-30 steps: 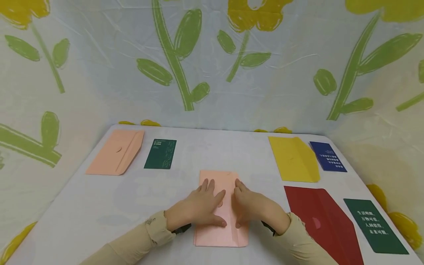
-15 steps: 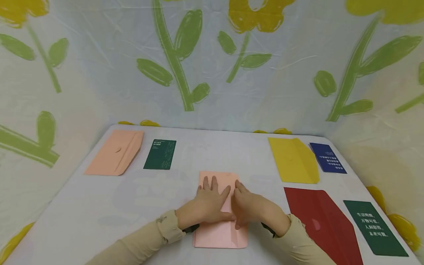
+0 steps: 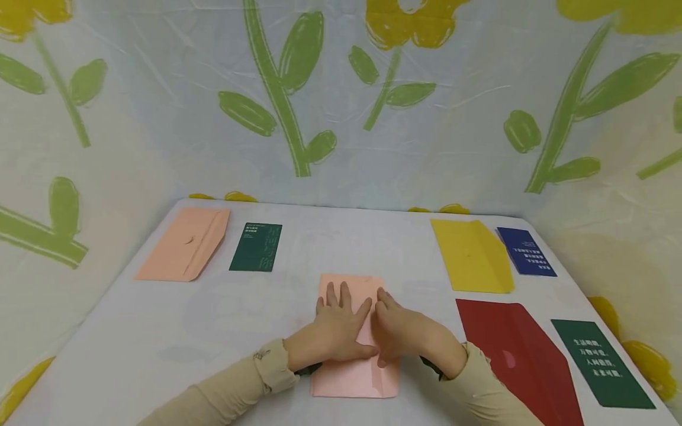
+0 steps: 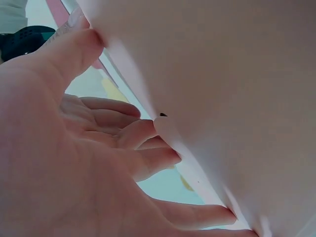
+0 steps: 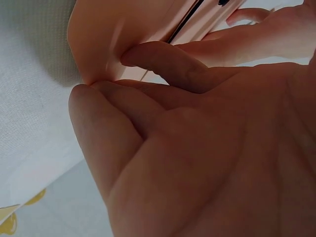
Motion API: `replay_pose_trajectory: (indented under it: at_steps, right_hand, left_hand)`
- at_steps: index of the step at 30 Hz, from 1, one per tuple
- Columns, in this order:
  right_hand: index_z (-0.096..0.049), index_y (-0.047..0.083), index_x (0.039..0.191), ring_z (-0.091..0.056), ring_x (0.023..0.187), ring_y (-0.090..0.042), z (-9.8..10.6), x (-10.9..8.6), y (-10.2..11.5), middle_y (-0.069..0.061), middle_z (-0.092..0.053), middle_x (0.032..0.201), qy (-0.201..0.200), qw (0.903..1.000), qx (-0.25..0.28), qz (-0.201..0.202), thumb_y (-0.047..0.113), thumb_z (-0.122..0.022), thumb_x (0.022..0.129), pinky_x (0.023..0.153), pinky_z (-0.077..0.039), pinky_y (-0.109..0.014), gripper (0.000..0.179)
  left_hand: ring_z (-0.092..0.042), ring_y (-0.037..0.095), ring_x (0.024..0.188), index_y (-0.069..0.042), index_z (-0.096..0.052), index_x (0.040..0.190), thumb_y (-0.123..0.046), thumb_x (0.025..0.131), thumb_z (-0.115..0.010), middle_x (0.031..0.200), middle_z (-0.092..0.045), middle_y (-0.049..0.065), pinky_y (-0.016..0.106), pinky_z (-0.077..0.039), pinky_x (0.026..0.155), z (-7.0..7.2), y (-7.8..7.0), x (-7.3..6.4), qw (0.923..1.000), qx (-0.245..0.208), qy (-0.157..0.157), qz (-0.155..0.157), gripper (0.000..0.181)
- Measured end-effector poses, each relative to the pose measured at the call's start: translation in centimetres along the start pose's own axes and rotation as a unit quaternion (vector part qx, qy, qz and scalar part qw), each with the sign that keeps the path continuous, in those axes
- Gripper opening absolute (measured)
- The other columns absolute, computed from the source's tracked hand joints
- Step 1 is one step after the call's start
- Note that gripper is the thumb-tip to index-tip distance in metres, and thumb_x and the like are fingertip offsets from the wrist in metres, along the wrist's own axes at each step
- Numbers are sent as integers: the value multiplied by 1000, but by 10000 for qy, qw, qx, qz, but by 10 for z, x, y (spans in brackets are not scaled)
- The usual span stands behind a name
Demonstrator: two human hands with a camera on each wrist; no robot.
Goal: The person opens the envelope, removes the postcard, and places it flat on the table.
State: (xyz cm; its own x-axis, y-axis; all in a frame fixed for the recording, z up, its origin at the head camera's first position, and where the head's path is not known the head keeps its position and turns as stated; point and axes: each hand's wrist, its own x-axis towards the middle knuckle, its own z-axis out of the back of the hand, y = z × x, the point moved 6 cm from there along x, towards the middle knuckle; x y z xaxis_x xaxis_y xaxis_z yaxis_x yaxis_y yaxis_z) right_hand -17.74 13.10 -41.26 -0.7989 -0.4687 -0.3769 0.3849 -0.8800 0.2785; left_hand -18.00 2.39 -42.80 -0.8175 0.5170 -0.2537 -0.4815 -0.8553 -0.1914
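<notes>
A pink envelope (image 3: 348,384) lies upright on the table at the front middle. Across its left half rests my left hand (image 3: 338,334), fingers spread and straight, thumb pointing right. My right hand (image 3: 399,331) touches the flap along the right edge, with extended fingers toward the far end and the thumb nearer me. Both thumbs come close together mid-envelope. In the right wrist view, the thumb (image 5: 148,57) lies on the pink paper and the fingertips meet its edge. A thin dark strip (image 5: 185,22) shows at a slit in the paper. The palms hide the envelope's centre.
Far left are another pink envelope (image 3: 178,245) and a dark green card (image 3: 256,247). On the right lie a yellow envelope (image 3: 471,257), a blue card (image 3: 527,251), a red envelope (image 3: 524,361) and a green card (image 3: 602,364). Flower-printed cloth (image 3: 186,118) hangs around the white table.
My left hand has slid to the right across the envelope, its thumb now reaching the right hand's thumb. The right hand and the envelope have stayed nearly in place.
</notes>
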Motion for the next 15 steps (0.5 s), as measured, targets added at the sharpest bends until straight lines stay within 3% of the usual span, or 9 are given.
replay_pose_trajectory:
  at_steps: [15]
  right_hand:
    - [-33,-12,145,-22,147,-40,1,0,-1,-32,-15,158,72,9994,346,-29,30,-93,67,102,-46,-43,107]
  left_hand:
    - [-5,61,141,-26,-31,157,-65,87,-58,157,-11,36,70,-22,107,1,0,-2,9992,-399,26,-64,84]
